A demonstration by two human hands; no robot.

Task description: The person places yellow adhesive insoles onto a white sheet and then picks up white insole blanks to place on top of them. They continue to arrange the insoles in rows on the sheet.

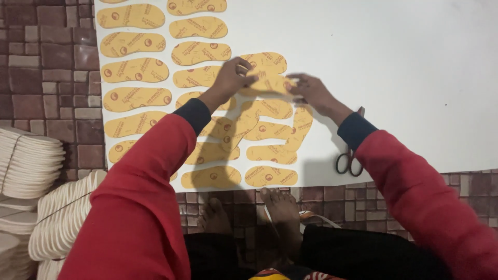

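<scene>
Black-handled scissors (348,158) lie on the white sheet (404,62) near its lower edge. Bundled stacks of pale soles (28,161) stand on the brick-patterned floor (46,67) at the left.

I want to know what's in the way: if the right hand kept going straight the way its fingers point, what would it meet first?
The right hand points left, already gripping one end of a yellow insole cutout. Straight on, it would likely meet the left hand holding the other end, though height is hard to judge.

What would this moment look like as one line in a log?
left hand: holds yellow insole | right hand: holds its other end | under: white sheet with insole rows | scissors: lying by right arm
</scene>
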